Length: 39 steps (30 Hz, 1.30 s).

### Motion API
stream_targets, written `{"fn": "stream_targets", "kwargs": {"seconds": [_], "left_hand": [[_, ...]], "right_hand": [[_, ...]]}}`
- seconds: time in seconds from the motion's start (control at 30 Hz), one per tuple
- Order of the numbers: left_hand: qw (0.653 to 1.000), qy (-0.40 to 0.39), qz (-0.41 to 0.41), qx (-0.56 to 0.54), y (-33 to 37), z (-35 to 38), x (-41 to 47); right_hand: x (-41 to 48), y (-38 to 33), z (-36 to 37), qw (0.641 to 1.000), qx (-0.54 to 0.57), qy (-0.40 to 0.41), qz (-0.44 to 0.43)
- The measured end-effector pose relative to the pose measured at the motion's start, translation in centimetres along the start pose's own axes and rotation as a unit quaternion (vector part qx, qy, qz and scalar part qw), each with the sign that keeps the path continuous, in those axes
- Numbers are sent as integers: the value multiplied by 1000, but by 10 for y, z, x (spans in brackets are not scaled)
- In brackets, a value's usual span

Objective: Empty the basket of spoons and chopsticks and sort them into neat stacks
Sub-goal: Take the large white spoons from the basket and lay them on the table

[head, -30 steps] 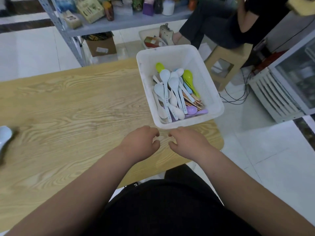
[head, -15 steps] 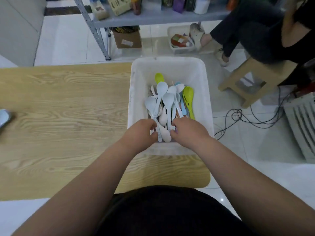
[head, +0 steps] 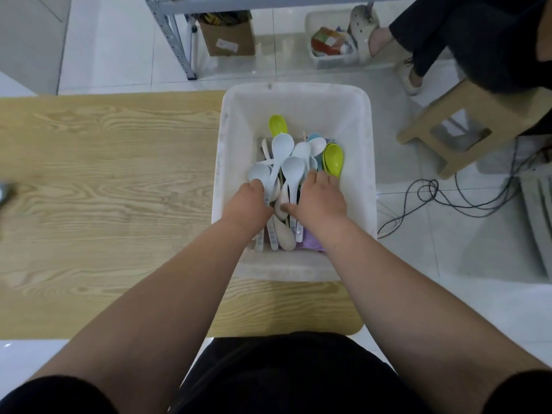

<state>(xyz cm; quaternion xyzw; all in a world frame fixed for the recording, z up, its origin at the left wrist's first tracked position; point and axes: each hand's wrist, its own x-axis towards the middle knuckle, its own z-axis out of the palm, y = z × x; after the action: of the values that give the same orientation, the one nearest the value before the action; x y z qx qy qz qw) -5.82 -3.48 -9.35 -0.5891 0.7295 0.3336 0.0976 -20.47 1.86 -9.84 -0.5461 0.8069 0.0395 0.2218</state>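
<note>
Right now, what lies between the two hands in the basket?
Head view: pale spoon handles lie between the left hand and right hand.

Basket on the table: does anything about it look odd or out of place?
The basket sits at the table's right end and seems to overhang it slightly. Inside, the spoons lie in a jumbled, mixed-colour heap, not yet sorted.
</note>
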Motion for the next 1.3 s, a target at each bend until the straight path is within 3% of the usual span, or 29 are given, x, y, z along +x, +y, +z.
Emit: {"fn": "stream_targets", "kwargs": {"seconds": [0.33, 0.5, 0.67, 0.77, 0.97, 1.0, 1.3], "left_hand": [[999, -48, -1, -10, -6, 8, -3], [993, -72, -4, -88, -11, 3, -16], [975, -80, -35, -203, -13, -3, -28], [950, -79, -57, -298, -14, -2, -38], [925, -88, -45, -366, -7, 4, -62], [920, -86, -42, -379, -5, 5, -65], [855, -31, -81, -511, 4, 9, -105]], "right_hand": [[10, -9, -2, 993, 88, -41, 60], [6, -11, -5, 986, 131, -61, 80], [-9, 3, -14, 962, 254, -50, 91], [-13, 12, -12, 916, 380, -40, 120], [-31, 10, -12, 731, 659, -90, 154], [-35, 8, -13, 714, 677, -103, 147], [-63, -9, -10, 707, 685, -154, 91]]}}
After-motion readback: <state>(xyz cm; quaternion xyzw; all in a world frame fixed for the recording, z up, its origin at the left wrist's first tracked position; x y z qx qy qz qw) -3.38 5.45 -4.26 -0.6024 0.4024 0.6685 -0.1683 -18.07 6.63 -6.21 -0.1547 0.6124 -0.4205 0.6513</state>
